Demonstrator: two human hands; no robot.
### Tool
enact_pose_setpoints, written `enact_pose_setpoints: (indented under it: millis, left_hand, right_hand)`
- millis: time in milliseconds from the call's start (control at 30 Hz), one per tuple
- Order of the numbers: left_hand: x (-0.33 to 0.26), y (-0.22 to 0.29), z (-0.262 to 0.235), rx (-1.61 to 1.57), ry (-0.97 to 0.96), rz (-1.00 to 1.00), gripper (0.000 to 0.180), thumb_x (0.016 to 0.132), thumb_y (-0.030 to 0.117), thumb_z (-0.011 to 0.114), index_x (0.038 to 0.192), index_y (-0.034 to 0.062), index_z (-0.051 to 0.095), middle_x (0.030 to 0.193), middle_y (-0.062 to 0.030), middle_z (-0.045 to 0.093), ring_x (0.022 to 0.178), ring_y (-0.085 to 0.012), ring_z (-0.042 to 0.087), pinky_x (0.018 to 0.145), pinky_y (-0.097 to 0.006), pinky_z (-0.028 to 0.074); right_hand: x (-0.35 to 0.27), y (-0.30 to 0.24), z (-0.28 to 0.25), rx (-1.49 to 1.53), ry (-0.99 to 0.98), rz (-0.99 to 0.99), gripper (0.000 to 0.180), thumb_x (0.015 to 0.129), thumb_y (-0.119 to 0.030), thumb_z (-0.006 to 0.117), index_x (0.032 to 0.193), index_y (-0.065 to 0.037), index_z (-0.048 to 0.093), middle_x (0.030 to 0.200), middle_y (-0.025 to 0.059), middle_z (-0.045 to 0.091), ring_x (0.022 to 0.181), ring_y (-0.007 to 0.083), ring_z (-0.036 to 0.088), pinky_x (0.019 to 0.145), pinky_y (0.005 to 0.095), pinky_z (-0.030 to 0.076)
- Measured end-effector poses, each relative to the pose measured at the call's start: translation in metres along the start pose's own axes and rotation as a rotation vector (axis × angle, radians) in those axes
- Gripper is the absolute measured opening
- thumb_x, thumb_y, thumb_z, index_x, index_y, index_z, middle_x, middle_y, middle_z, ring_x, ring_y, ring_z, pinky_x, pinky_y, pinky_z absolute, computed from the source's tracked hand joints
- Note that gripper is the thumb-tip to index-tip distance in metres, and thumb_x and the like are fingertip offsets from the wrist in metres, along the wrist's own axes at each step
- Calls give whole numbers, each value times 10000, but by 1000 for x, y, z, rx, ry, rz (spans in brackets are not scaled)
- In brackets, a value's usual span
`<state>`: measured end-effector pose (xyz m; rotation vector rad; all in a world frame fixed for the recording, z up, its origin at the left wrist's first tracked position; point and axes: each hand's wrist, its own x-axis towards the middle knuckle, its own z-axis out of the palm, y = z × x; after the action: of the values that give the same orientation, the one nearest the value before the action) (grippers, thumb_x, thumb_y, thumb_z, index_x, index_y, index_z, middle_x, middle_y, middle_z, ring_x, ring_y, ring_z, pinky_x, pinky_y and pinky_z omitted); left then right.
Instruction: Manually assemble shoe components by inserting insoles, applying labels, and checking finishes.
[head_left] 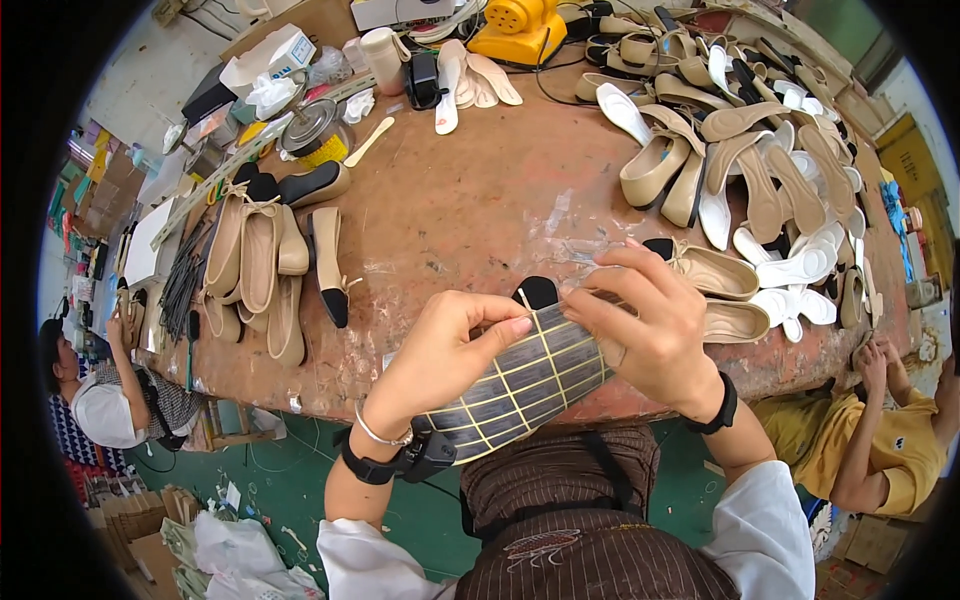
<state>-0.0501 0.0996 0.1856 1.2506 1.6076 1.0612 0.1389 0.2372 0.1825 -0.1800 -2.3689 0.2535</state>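
A black-toed flat shoe (538, 292) is between my hands at the table's near edge; most of it is hidden behind fingers. My left hand (450, 350) is closed, thumb and forefinger pinched together just behind the black toe. My right hand (650, 325) curls its fingers over the other side of the shoe, and its fingertips are partly hidden. Below both hands lies a dark grey checked cloth (520, 385) with yellow lines, draped from the table edge toward my lap. Right of my right hand sit beige flats (715, 270).
Beige flats with black toes (260, 245) cluster at the left. A large pile of shoes and white insoles (800, 260) covers the right. At the back stand a yellow machine (515, 30) and a tin can (315, 130). Other people work at left (105, 400) and right (870, 440).
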Motion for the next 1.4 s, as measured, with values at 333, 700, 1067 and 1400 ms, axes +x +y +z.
enact_pose_setpoints:
  millis: [333,700,1067,1400]
  left_hand:
    - [9,-11,-13,-351,-141,-183,211,989,151,639,1002,-42,723,855,22,689,778,-29,591,683,-203,473]
    - [28,-23,-15,-320,-146,-218,233,992,170,641,1014,-48,723,858,22,689,766,-31,589,671,-203,473]
    - [40,-18,-11,-287,-206,-183,264,997,83,563,1180,-82,657,992,-42,706,898,-70,615,791,-254,513]
    - [52,-18,1,-253,-48,-266,232,965,120,654,1075,-74,717,907,-39,726,801,-45,617,681,-203,482]
  right_hand:
    - [-11,2,12,-137,-25,-79,340,704,-105,705,1041,-73,735,1063,88,675,1030,270,654,967,485,528]
    - [-10,13,14,111,68,55,242,701,-65,778,934,-78,715,1081,96,709,1040,300,665,933,467,535]
    - [-18,27,33,182,76,286,535,786,9,711,1304,-103,643,935,84,710,798,233,669,654,335,565]
    - [-25,23,48,-39,124,113,467,749,-8,662,1215,-33,685,970,112,739,949,285,713,754,359,597]
